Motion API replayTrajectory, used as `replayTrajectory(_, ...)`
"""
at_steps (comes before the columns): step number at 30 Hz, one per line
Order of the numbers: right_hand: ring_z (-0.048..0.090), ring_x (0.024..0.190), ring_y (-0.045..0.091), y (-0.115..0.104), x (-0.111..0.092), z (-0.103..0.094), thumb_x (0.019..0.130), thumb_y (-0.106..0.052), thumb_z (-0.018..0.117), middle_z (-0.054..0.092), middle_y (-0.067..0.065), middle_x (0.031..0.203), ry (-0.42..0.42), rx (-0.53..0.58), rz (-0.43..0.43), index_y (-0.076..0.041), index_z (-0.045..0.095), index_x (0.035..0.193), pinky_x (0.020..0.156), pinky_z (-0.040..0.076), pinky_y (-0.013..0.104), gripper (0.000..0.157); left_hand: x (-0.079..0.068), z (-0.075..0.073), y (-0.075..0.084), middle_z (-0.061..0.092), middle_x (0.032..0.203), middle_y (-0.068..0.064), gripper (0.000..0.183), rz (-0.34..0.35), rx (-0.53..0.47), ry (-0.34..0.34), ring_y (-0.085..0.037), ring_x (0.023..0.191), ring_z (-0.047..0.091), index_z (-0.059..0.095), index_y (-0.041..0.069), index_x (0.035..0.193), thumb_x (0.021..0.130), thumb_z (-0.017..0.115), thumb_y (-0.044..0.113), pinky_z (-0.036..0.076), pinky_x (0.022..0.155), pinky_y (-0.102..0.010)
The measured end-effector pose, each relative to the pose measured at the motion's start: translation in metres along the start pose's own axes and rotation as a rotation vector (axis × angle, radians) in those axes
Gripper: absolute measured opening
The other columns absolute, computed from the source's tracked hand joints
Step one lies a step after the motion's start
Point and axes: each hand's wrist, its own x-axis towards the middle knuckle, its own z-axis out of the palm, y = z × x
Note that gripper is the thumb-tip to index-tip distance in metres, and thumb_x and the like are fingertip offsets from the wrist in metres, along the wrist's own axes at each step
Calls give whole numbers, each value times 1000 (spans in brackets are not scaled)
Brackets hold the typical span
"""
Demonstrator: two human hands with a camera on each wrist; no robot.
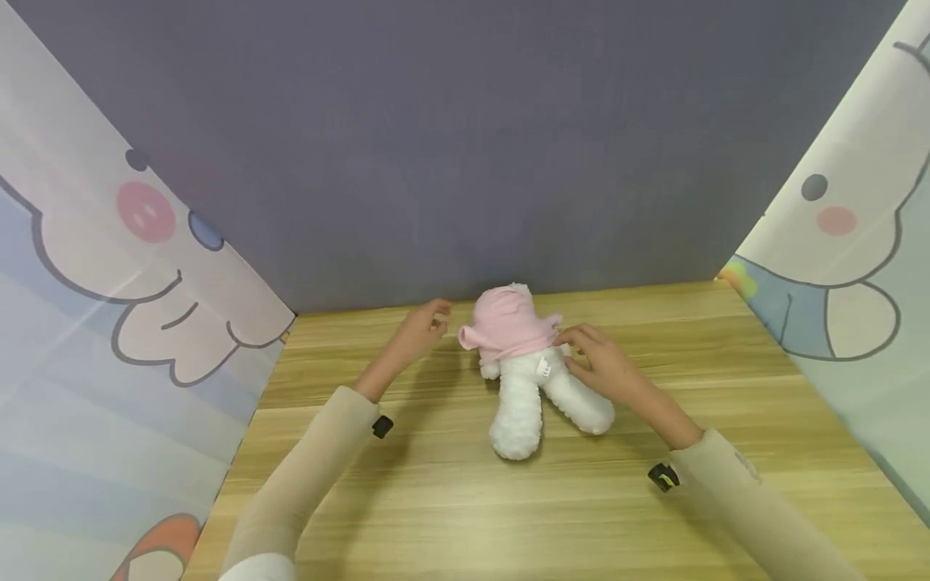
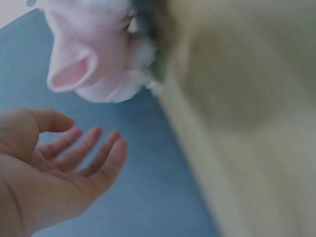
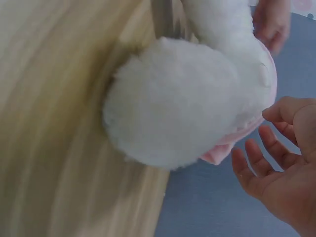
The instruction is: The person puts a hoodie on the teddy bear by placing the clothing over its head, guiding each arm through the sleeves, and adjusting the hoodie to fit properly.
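Note:
A white fluffy plush toy [image 1: 517, 411] in a pink shirt [image 1: 507, 323] lies on the wooden table, legs toward me, with a small white tag [image 1: 543, 368] near its hip. The shirt's sleeve opening [image 2: 71, 74] shows in the left wrist view. Left of the toy hovers my left hand [image 1: 421, 329], fingers loosely bent, apart from it and holding nothing. My right hand [image 1: 606, 367] is at the toy's right side, its fingertips close to the shirt hem; whether they touch I cannot tell. In the right wrist view a plush leg [image 3: 168, 103] fills the middle.
Behind the wooden table [image 1: 436, 516] stands a dark grey panel [image 1: 465, 145]. Cartoon-printed curtains [image 1: 80, 420] hang on the left, and another printed curtain [image 1: 865, 323] hangs on the right.

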Motion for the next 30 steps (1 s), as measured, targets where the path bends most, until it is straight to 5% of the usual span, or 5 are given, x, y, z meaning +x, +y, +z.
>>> replayTrajectory(5, 57, 104, 25, -4, -5, 4, 88, -9, 63, 54, 8, 120, -14, 16, 33, -5, 55, 120, 82, 53, 38, 33, -33, 32, -17, 60, 119, -14, 36, -100, -104, -65, -31, 103, 61, 48, 1, 131, 96, 53, 8, 53, 80, -36)
replayTrajectory(10, 59, 101, 28, -10, -4, 7, 90, -13, 63, 55, 10, 117, -13, 33, 86, -3, 53, 121, 83, 51, 40, 33, -43, 58, -19, 61, 119, -14, 38, -39, -140, -122, -30, 104, 61, 48, 2, 132, 94, 54, 7, 54, 80, -33)
replayTrajectory(16, 56, 99, 25, -15, 1, 11, 90, -14, 63, 52, 10, 119, 4, -12, 98, -3, 53, 121, 81, 50, 39, 35, -42, 77, -21, 59, 124, -14, 41, 20, -132, -103, -28, 106, 61, 48, 5, 133, 93, 57, 7, 51, 87, -33)
replayTrajectory(24, 48, 116, 30, -13, 11, 16, 87, -9, 66, 51, 15, 127, 35, -117, -80, -5, 57, 124, 94, 43, 47, 38, -34, 88, -13, 56, 130, -11, 42, 10, -204, -102, -27, 111, 60, 51, 6, 131, 94, 60, 24, 50, 90, -31)
replayTrajectory(30, 54, 99, 21, -11, 15, 20, 82, -6, 72, 58, 5, 105, 89, -175, -191, -8, 65, 99, 83, 48, 36, 18, -32, 94, -9, 59, 125, -9, 42, 22, -213, -79, -21, 108, 61, 49, 7, 132, 95, 58, 23, 50, 88, -27)
